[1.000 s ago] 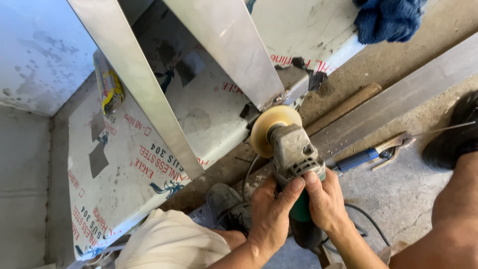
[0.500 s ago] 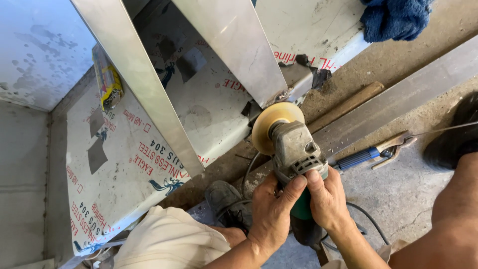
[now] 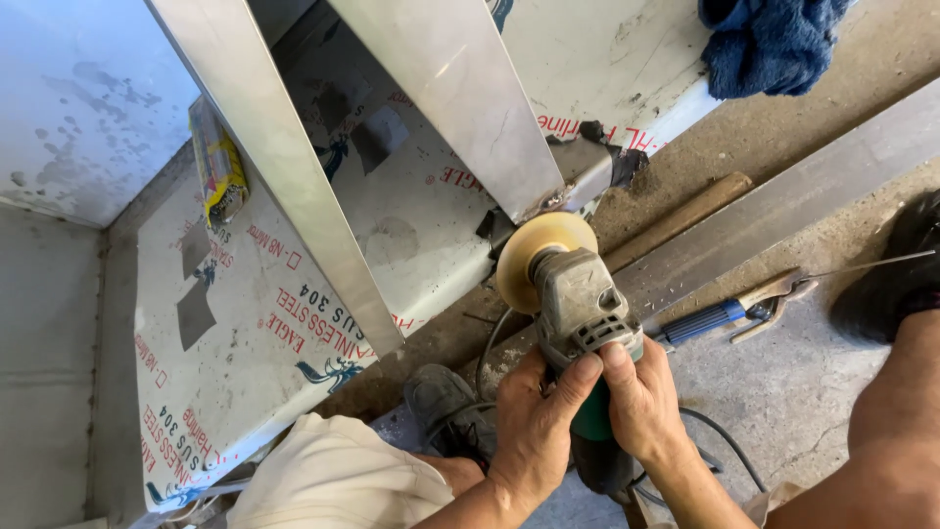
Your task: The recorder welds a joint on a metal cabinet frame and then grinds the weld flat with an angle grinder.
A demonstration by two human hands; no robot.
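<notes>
This is a metalworking shop, with the work done down on the floor. Bare, stained concrete floor (image 3: 793, 392) shows grit and dust. Large stainless steel sheets (image 3: 294, 323), partly covered in printed protective film, are folded into a box-like shape with polished steel strips (image 3: 460, 108) leaning across. A corded angle grinder (image 3: 573, 294) with a yellowish polishing disc sits at a steel edge. Pliers with a blue handle (image 3: 729, 313), a wooden handle (image 3: 676, 220), a long flat steel bar (image 3: 813, 186) and a blue rag (image 3: 769, 44) lie about.
</notes>
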